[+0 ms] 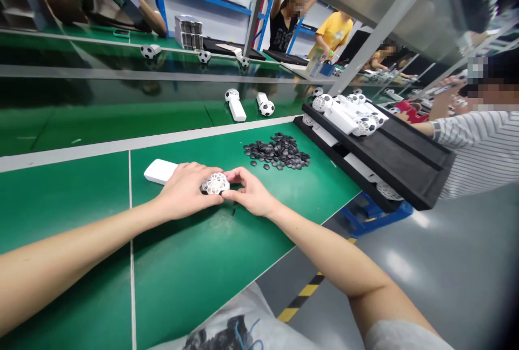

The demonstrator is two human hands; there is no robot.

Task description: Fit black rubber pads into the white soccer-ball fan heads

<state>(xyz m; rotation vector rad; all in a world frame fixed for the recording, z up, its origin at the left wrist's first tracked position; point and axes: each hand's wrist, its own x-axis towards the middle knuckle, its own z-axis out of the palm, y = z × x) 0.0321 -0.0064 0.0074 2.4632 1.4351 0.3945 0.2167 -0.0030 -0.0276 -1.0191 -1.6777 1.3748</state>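
A white handheld device (160, 171) with a football-shaped lattice head (216, 183) lies level just above or on the green table. My left hand (188, 185) is wrapped over its handle and the near side of the head. At the right of the head, my right hand (249, 193) is closed, thumb and fingertips pressed to the ball; whether a small piece sits between them is hidden. Dark patches show along the lower edge of the ball, while its top is open white lattice. Beyond my right hand lies a pile of small black pentagon pieces (279, 151).
Black trays (405, 150), stacked at the right, carry several white football-headed devices (344, 114). Two more devices (235, 105) rest on the conveyor belt (174, 114) behind a pale rail. A person in a striped sleeve (466, 128) works at the right; other people sit across the line.
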